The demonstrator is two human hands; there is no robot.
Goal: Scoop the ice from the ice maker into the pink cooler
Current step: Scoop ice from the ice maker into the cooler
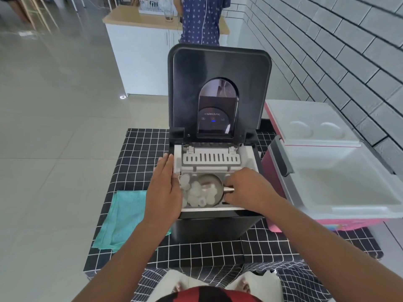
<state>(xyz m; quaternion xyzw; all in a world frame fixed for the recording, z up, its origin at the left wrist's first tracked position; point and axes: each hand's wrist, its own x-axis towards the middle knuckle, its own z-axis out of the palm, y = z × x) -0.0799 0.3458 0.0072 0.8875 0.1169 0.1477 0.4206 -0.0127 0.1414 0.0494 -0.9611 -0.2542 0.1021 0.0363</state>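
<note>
Right hand [246,188], fingers curled round the metal scoop [212,188] amid ice [197,196] in the ice maker [214,166]; left hand [164,188], fingers straight and together, steadies it; tilting toward the pink cooler [340,182] risks spillage.

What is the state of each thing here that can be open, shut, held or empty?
Ice maker: lid raised, blue light lit.
Ice: in the maker's basket.
Scoop: in the ice, gripped by right hand.
Left hand: flat on the maker's left edge.
Pink cooler: open, no ice visible inside.
Teal cloth: folded, flat.
</note>
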